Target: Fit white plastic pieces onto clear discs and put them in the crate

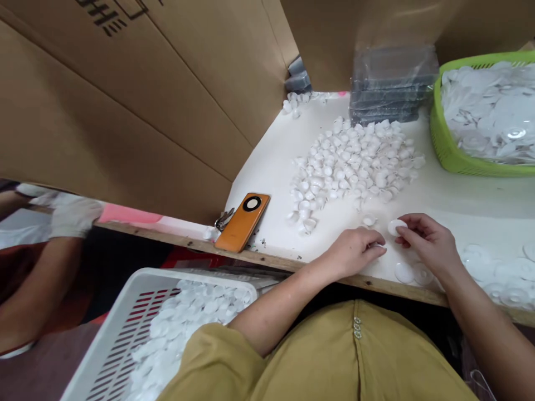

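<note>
Between the thumb and fingers of my right hand [430,242] is a round white plastic disc [395,226], tilted up above the white tabletop. My left hand [357,250], just beside it, pinches a small white plastic piece [379,245], mostly covered by the fingers. Beyond both hands spreads a heap of small white cup-shaped plastic pieces [355,159]. One loose cup piece [369,220] lies just past my left fingertips. Flat white discs [404,272] rest by the table edge under my right hand, and more discs [501,273] lie to the right.
A green basket [438,131] full of discs stands at the right. Wrapped grey blocks [390,83] sit behind the heap. Cardboard [167,100] walls the left. An orange phone [242,223] lies near the edge. Below is a white crate [146,273]. A co-worker's gloved hand [75,214] is far left.
</note>
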Available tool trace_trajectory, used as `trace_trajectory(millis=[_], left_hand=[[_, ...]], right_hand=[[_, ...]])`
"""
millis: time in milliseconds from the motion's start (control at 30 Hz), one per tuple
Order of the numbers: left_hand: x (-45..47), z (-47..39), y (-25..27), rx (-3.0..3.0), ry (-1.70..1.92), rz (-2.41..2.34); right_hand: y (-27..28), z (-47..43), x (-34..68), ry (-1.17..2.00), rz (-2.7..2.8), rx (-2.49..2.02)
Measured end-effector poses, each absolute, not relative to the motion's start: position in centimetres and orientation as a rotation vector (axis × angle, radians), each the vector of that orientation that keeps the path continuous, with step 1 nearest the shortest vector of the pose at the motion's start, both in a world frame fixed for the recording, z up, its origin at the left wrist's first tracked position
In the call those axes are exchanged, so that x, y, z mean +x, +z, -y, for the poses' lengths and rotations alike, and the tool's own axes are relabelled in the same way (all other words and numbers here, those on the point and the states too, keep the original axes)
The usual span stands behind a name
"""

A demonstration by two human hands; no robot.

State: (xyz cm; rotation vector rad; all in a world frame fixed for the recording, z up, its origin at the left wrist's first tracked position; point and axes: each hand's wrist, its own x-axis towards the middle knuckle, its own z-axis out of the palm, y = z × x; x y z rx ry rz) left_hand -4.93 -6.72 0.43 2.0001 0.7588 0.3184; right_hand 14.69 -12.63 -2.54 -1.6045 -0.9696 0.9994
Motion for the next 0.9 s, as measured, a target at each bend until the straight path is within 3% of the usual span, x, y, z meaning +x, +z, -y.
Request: trace_trajectory(millis=[233, 367, 533, 733, 900], left_hand=[[-7.1, 4.9, 1.6, 1.514, 0.595, -0.966], [-5.4, 8.3, 3.4, 1.648, 0.347, -0.653], [-2.6, 8.8, 1.0, 1.943, 0.012, -0.530], [-4.0, 3.6, -1.3, 2.031, 0.381, -0.896], [-4.7, 3.7, -1.7, 1.971, 0.328, -0.788]], right_hand=[[-2.3, 12.7, 14.7, 0.966, 0.986, -1.652], [-1.7, 12.4, 14.7, 0.916, 0.912, -1.668], [-1.1, 12.6, 14.7, 0.883, 0.828, -1.684], [-1.6, 12.6, 14.9, 0.929, 0.803, -1.633], [-2.1, 12.5, 15.0, 0.988, 0.815, -1.624]])
